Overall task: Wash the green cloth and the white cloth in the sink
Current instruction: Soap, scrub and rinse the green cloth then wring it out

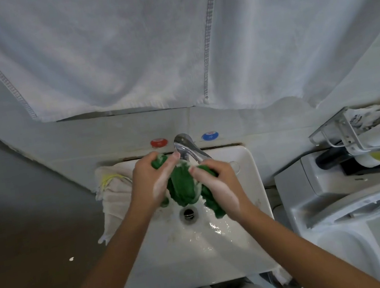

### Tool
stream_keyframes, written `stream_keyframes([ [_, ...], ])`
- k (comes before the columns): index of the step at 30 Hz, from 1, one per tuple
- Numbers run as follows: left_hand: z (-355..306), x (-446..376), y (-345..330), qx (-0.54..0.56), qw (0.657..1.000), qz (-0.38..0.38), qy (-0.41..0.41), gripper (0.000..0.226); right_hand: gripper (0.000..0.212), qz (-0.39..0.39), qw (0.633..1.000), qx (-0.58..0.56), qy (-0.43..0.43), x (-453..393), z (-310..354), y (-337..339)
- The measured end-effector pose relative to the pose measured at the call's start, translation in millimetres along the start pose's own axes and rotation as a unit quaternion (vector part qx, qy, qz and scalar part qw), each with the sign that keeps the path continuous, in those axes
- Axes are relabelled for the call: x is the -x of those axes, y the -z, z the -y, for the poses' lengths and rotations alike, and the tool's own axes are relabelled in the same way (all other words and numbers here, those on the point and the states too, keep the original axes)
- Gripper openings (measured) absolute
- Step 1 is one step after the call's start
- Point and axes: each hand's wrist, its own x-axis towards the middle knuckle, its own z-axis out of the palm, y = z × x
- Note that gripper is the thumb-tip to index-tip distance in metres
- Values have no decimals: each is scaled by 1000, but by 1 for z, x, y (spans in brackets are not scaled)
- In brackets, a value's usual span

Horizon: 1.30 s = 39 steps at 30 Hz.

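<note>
The green cloth (pixel 182 188) hangs bunched and soapy over the white sink (pixel 254 229), just under the chrome tap (pixel 188 148). My left hand (pixel 151 180) grips its upper left end, fingers curled round it. My right hand (pixel 219 185) grips the right part, whose tail hangs down past my palm. Both hands carry white suds. The white cloth (pixel 114 195), with yellow stitching, lies draped over the sink's left rim, apart from my hands. The drain (pixel 188 214) sits below the green cloth.
Red (pixel 158 142) and blue (pixel 210 136) knobs flank the tap on the wall. Large white sheets (pixel 140 38) hang overhead. A wire rack (pixel 365 135) with rolls sits at right above a toilet (pixel 351 201). Brown floor lies to the left.
</note>
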Motion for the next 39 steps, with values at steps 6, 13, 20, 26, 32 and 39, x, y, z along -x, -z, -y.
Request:
stream_keyframes([
  [6, -15, -1, 38, -141, 964, 222, 32, 23, 22, 15, 1000, 10, 8, -2, 7, 25],
  [13, -10, -6, 54, -354, 922, 145, -62, 28, 21, 141, 980, 143, -11, -8, -8, 42],
  [20, -1, -2, 57, -183, 979, 66, -60, 39, 11, 233, 932, 260, -98, -12, -9, 64],
  [26, 6, 5, 53, -225, 967, 28, -114, 28, 19, 259, 917, 290, -93, -12, -15, 67],
  [32, 16, 8, 56, -230, 962, 70, -129, 29, 4, 221, 945, 239, -20, -6, -21, 68],
  [39, 27, 16, 42, -245, 954, 91, -147, 34, 22, 142, 985, 98, 25, 1, -19, 48],
])
